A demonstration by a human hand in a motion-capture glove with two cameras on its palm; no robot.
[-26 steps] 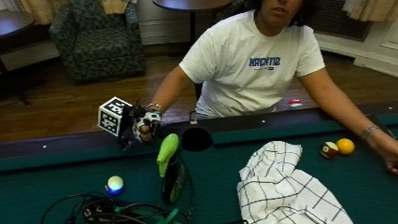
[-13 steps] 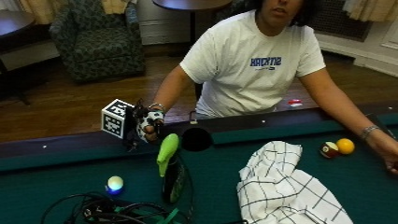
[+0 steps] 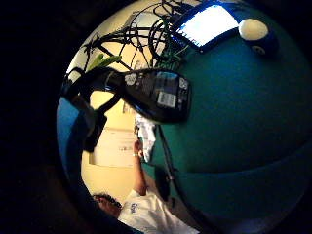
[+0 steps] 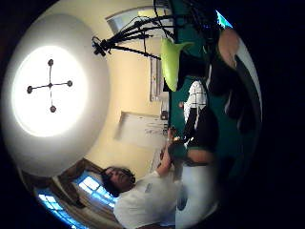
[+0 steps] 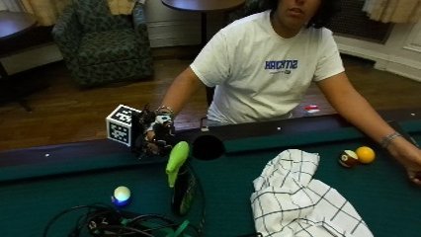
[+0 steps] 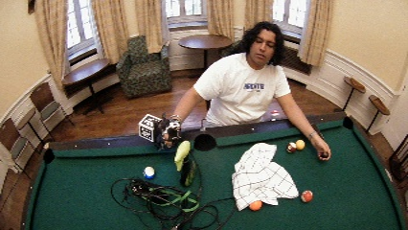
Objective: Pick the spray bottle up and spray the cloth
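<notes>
In the outside view the gloved right hand point(image 5: 156, 137) hangs over the rail of the green bench point(image 5: 59, 187), just beside the green head of the spray bottle point(image 5: 180, 180) but not touching it. Its fingers are mostly hidden behind the glove, so one cannot tell if they are straight or curled. The one bottle stands upright on the felt, long axis vertical, nozzle turned toward the hand. One checked cloth point(image 5: 303, 200) lies crumpled, well apart from the bottle.

In the wide outside view, five balls are counted; the cloth point(image 6: 261, 176) partly covers none of them.

In the little finger side palm view the dark bottle body point(image 3: 156, 95) fills the middle.

In the thumb side palm view only the green head point(image 4: 171, 62) shows clearly.
</notes>
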